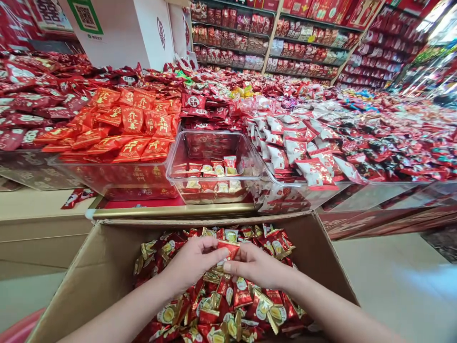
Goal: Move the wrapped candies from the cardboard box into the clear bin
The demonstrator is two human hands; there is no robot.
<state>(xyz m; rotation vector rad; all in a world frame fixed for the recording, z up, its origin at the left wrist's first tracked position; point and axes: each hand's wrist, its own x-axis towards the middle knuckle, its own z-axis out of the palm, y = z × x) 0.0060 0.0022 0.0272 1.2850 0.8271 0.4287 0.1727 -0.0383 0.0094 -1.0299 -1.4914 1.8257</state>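
Both my hands meet over an open cardboard box (110,271) heaped with red and gold wrapped candies (243,290). Between the fingers of my left hand (193,262) and my right hand (260,267) is a red candy packet (228,247), gripped by both thumbs and fingertips. Parts of the packet are hidden by the fingers. Just beyond the box stands a clear plastic bin (216,190), with a low layer of similar red and gold candies (217,169) at its bottom.
Left of the clear bin is one piled with orange-red packets (132,124). White and red packets (285,143) fill the bin on its right. A white box with a QR code (107,33) stands behind, and stocked shelves (232,33) line the back wall.
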